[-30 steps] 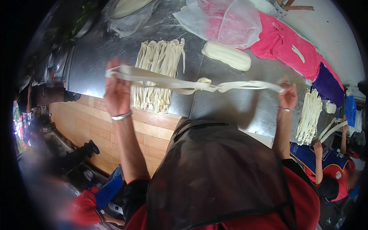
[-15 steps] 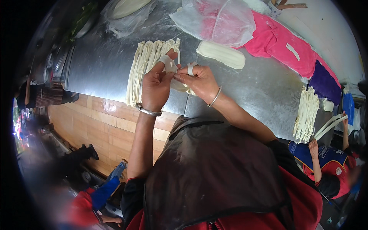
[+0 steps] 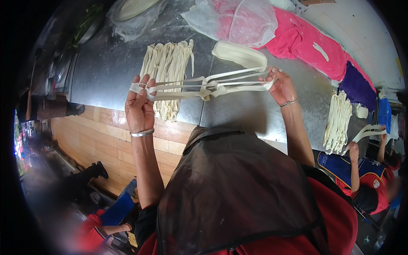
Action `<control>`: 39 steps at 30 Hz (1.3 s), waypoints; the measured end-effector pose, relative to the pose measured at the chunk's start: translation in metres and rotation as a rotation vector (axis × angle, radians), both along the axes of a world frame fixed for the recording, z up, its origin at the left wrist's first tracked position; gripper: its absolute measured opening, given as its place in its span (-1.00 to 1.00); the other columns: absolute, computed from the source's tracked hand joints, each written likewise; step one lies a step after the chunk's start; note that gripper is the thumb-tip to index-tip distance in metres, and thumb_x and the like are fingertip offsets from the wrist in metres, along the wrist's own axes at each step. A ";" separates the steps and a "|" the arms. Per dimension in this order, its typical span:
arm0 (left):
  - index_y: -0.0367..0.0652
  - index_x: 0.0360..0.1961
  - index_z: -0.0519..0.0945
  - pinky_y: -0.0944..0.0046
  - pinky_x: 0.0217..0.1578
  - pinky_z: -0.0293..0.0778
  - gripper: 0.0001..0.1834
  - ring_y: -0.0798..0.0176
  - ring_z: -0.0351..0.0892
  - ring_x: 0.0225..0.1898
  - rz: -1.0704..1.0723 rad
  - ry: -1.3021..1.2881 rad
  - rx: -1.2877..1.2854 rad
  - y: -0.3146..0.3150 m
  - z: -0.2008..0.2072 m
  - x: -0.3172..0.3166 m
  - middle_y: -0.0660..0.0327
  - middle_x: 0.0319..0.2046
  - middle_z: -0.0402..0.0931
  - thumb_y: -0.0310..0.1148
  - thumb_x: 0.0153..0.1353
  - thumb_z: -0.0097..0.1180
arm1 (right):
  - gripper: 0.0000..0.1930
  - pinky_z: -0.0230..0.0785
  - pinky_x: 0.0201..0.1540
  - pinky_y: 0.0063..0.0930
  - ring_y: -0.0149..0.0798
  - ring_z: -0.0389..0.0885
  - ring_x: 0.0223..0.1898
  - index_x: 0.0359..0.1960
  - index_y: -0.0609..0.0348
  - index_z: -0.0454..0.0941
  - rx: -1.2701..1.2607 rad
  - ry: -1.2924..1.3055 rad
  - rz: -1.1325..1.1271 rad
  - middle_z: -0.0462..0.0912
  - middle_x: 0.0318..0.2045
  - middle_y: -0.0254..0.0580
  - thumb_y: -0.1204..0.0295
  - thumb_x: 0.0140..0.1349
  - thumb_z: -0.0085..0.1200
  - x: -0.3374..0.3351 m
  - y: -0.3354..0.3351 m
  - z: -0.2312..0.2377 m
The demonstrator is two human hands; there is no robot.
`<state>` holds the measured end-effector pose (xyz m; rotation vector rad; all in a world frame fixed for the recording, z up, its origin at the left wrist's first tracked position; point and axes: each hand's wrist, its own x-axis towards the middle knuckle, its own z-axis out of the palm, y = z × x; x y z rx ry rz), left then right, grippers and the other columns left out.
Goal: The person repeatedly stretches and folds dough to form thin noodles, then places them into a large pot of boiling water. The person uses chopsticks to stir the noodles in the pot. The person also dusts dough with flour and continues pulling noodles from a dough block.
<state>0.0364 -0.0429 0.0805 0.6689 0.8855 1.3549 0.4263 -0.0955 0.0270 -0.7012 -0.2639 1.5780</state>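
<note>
Several strands of pale noodle dough [image 3: 207, 87] stretch between my two hands, with a thicker lump midway along them. My left hand [image 3: 140, 104] has the strands looped about its fingers, in front of a row of noodles. At the other end, my right hand [image 3: 280, 87] holds the loops, its fingers partly curled. Beneath the strands, a bundle of flat noodles [image 3: 166, 72] lies on the steel table. A smooth oblong dough slab [image 3: 238, 54] rests just beyond them, partly hidden by the strands.
The steel table [image 3: 102, 76] carries clear plastic [image 3: 238, 21], a pink cloth [image 3: 301, 46] and a purple cloth [image 3: 359, 87]. At right, another noodle bundle [image 3: 338, 121] lies near a co-worker [image 3: 369, 182] stretching dough. Another person [image 3: 95, 231] is at lower left.
My hands, close together before, have moved wide apart, left and right. The dough between them is now drawn into long strands. The co-worker's hands at right have shifted slightly.
</note>
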 end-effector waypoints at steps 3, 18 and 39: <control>-0.33 0.25 0.23 0.10 0.07 0.49 -0.50 -0.04 0.49 0.08 -0.209 0.093 -0.038 -0.009 -0.005 0.025 -0.09 0.14 0.35 -0.65 0.25 -0.23 | -0.73 0.50 -0.11 -0.21 -0.30 0.57 -0.47 -0.04 0.37 0.45 -0.130 -0.374 0.106 0.52 -0.57 -0.28 0.51 0.26 -0.04 -0.020 -0.008 0.010; -0.38 0.04 0.46 0.24 -0.08 0.48 -0.67 0.26 0.54 -0.06 -0.537 0.011 -0.234 -0.021 -0.013 0.094 0.03 -0.02 0.51 -0.44 0.32 -0.14 | -0.88 0.45 -0.40 -0.58 -0.48 0.53 -0.36 -0.28 0.34 0.58 0.122 -0.758 0.128 0.60 -0.34 -0.24 0.52 0.24 0.07 -0.146 0.005 0.031; -0.47 0.12 0.27 0.37 -0.23 0.52 -0.59 0.35 0.42 -0.44 -0.107 -0.200 -0.505 0.075 -0.179 -0.223 0.25 -0.44 0.40 -0.59 0.25 -0.08 | -0.92 0.06 -0.75 -0.79 -0.62 0.21 -0.75 -0.31 0.13 0.41 -0.912 -0.665 -0.279 0.29 -0.68 -0.52 0.59 0.19 -0.08 0.317 -0.052 -0.133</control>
